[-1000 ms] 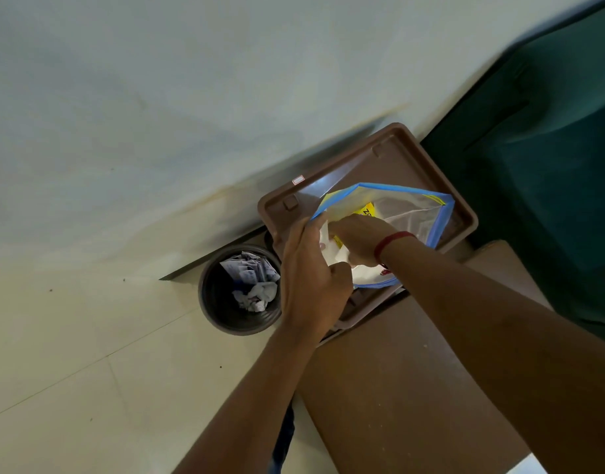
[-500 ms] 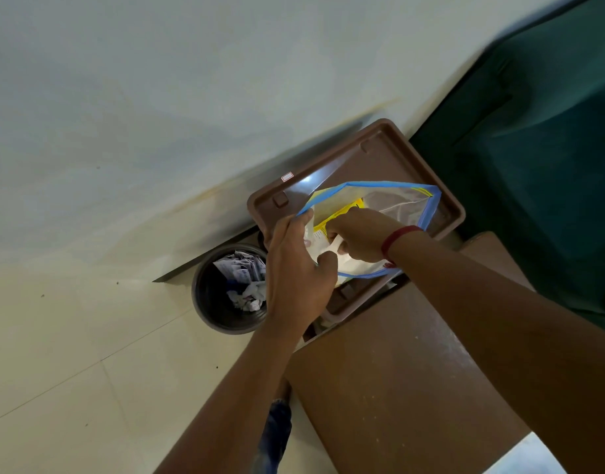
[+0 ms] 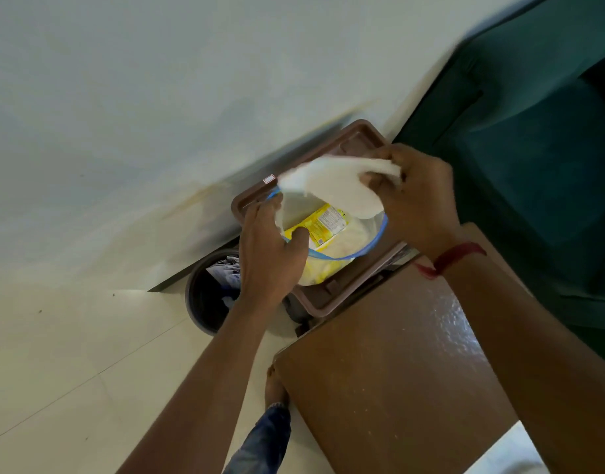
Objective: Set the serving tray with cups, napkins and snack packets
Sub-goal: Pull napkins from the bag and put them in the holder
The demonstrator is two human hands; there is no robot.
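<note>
White napkins (image 3: 332, 186), pinched in right hand (image 3: 417, 203); left hand (image 3: 270, 254) grips zip bag (image 3: 332, 248) mouth. Step: napkin extraction. Next, likely: lay on brown tray (image 3: 359, 135).

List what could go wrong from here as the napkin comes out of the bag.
1. The tray sits at the table edge, above the bin; a tug on the bag might tip it off.
2. The right hand pinches the napkin at one end; it may tear or drag the yellow packet out.
3. The left hand holds only the bag's rim, which could slip.
</note>
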